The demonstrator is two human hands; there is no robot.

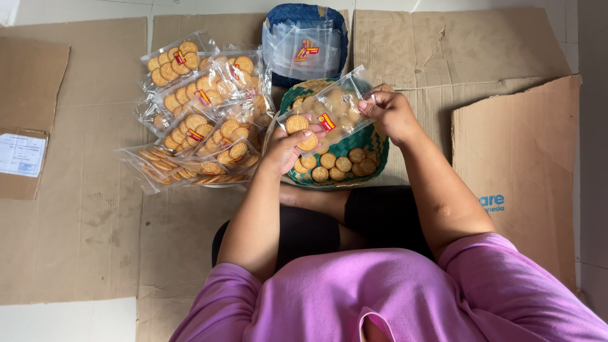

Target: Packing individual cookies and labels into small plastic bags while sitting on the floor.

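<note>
**Cardboard floor, a bag half filled with biscuits**

Cardboard (95, 209) covers most of what we see: flattened brown boxes laid edge to edge, with pale floor showing at the top and bottom left corners. We sit on it cross-legged, in a purple top. One sheet at the far left carries a white paper label (22, 154).

Next in size is the heap of filled bags (202, 107) to our left, clear packets of round golden biscuits overlapping one another. Above the middle, a blue woven basket (305, 16) holds a stack of empty clear bags (303, 50). Directly before us stands a green woven basket (354, 147) with loose biscuits (342, 166) in its bottom.

Over that basket we hold one clear bag (326, 109), tilted, partly filled. Our right hand (389, 114) pinches its upper right end, fingers closed narrowly on the plastic. Our left hand (288, 149) supports the lower left end, fingers curled around the bag and the biscuits inside.

To do this well, we judge that the bag should stay above the green basket so any dropped biscuit lands there, that the mouth be held taut, and that the biscuits lie flat, since they look brittle.
</note>
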